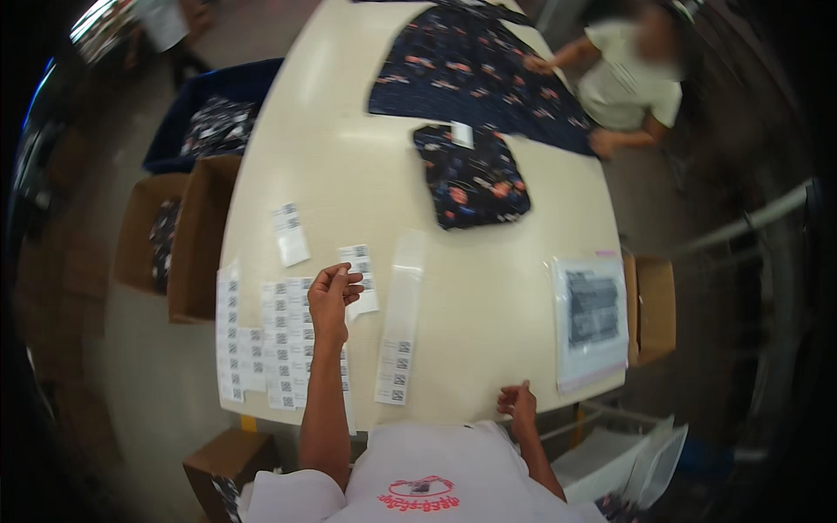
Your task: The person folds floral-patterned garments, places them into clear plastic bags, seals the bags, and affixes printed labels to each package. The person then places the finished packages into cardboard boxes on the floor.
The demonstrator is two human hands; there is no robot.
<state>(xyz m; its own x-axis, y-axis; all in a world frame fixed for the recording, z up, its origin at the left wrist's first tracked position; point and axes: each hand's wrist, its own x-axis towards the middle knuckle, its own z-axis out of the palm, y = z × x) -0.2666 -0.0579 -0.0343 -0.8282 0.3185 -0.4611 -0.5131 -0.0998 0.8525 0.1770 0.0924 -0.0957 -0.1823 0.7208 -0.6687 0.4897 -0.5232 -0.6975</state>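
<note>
My left hand (335, 297) is over the left half of the white table, thumb and fingertips drawn together. Directly beneath or against its fingers is a short strip of white labels with printed codes (363, 297); whether the fingers grip it or a single label cannot be told. To its right lies a long label strip (393, 372), its upper part bare backing. My right hand (520, 406) hovers by the table's front edge, fingers loosely curled and apart from the thumb, with nothing visible in it. Ahead sits a folded dark floral garment (474, 180) with a white tag (462, 135) on top.
More label strips (281, 346) cover the table's left front, with a short one (291, 238) beyond. A stack of clear plastic bags (592, 327) is at right. Across the table, a person (628, 85) touches a spread floral garment (471, 78). Cartons (203, 242) and a blue bin (216, 85) stand left.
</note>
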